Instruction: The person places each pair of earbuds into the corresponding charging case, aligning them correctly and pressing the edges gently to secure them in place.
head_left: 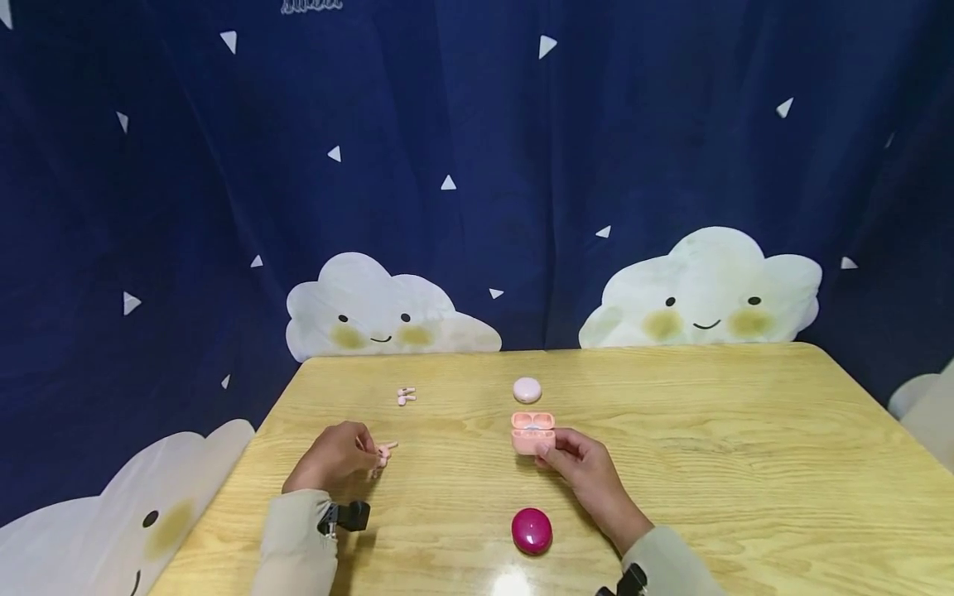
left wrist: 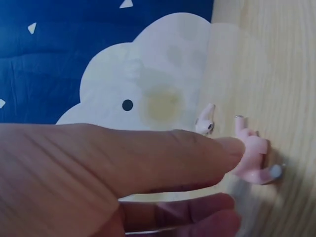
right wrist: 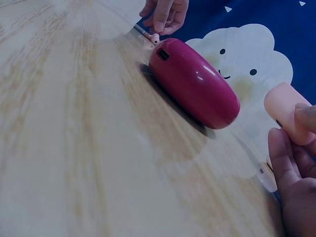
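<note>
With its fingertips, my left hand (head_left: 337,455) pinches at a pink earbud (head_left: 384,452) low over the left part of the table. Two stems show at the fingertip in the left wrist view, so a pair of pink earbuds (left wrist: 254,153) seems to lie together there. My right hand (head_left: 589,472) grips a pink earbud case (head_left: 532,442) between thumb and fingers, its lid flipped up and its hollows facing me. In the right wrist view the back of this case (right wrist: 286,108) shows, partly covered by the thumb.
On the wooden table (head_left: 708,430), a pair of pale pink earbuds (head_left: 406,396) lies beyond my left hand. A pale pink round case (head_left: 527,390) sits behind the held case, and a glossy magenta case (head_left: 532,531) in front. A dark blue curtain (head_left: 477,124) hangs behind.
</note>
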Demonstrator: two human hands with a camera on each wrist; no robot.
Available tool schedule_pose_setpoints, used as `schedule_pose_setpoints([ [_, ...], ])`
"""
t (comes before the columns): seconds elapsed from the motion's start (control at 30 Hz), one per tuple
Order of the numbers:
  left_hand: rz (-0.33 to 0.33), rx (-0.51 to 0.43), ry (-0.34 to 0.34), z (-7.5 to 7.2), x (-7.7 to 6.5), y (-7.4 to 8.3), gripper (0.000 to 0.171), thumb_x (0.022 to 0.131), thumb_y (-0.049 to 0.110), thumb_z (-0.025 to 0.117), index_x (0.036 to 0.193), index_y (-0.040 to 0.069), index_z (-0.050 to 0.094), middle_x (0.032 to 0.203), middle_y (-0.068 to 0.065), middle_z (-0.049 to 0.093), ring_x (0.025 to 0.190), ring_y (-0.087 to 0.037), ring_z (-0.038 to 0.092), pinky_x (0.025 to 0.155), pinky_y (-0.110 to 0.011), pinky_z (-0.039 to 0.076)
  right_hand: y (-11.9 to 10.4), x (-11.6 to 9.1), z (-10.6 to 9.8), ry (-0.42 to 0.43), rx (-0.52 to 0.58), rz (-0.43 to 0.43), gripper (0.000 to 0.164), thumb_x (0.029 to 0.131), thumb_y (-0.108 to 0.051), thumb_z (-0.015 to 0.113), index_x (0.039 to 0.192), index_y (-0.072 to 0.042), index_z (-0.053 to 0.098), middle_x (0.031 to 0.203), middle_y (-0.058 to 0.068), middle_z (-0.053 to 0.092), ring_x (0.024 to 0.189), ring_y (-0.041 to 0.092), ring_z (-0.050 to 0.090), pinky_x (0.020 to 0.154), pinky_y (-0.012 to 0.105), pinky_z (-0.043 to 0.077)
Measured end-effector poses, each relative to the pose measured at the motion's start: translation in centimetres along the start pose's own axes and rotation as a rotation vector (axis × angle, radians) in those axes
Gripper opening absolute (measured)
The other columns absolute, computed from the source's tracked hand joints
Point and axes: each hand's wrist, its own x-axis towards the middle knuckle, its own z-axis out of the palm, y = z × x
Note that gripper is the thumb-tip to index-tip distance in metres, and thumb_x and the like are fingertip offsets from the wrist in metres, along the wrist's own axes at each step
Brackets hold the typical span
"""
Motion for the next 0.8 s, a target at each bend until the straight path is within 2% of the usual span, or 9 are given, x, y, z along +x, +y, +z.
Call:
schedule_pose_setpoints([
  [0.2,-0.044,0.004,-0.005,0.7,0.1,-0.3,0.019,0.081,0.015,0.075,0.074,0.006,0.060,0.059,-0.004,0.054,0.050,-0.015,0.044,0.047,-0.028,0.037,0.0,-0.1,0.1,-0.003,-0.003,0.007,0.026,0.088,0.003,0.065,0.114,0.011,0.061,0.102,0.018,0.065,0.091,0.024,0.066,0.081,0.033,0.056],
  [0.4,-0.025,0.076,-0.006,0.9,0.3,-0.4,0.020,0.082,0.016,0.075,0.072,0.007,0.060,0.061,-0.001,0.052,0.055,-0.016,0.045,0.049,-0.028,0.036,0.1,-0.1,-0.1,-0.015,-0.023,0.001,0.026,0.089,0.001,0.065,0.114,0.010,0.062,0.103,0.019,0.065,0.092,0.024,0.066,0.082,0.033,0.056],
  [0.53,-0.019,0.105,-0.041,0.3,0.2,-0.2,0.019,0.082,0.017,0.075,0.075,0.007,0.060,0.063,-0.001,0.051,0.057,-0.016,0.045,0.051,-0.028,0.036,-0.1,0.0,-0.1,-0.023,-0.017,-0.006,0.027,0.089,0.001,0.065,0.114,0.011,0.061,0.102,0.020,0.065,0.090,0.022,0.066,0.082,0.033,0.056],
  [0.63,-0.041,0.097,-0.065,-0.1,0.0,0.0,0.017,0.081,0.015,0.074,0.077,0.007,0.060,0.064,-0.002,0.051,0.056,-0.016,0.044,0.050,-0.028,0.035,-0.1,0.1,-0.2,-0.024,-0.011,-0.014,0.027,0.089,0.002,0.065,0.113,0.011,0.061,0.101,0.019,0.065,0.089,0.022,0.067,0.081,0.033,0.056],
  [0.8,-0.071,0.067,-0.059,-0.3,-0.4,0.7,0.017,0.080,0.014,0.072,0.071,0.007,0.059,0.057,0.000,0.045,0.049,-0.014,0.036,0.046,-0.027,0.029,0.1,0.0,-0.3,-0.030,-0.006,-0.002,0.026,0.089,0.000,0.066,0.112,0.011,0.061,0.098,0.017,0.065,0.088,0.022,0.067,0.081,0.033,0.056],
])
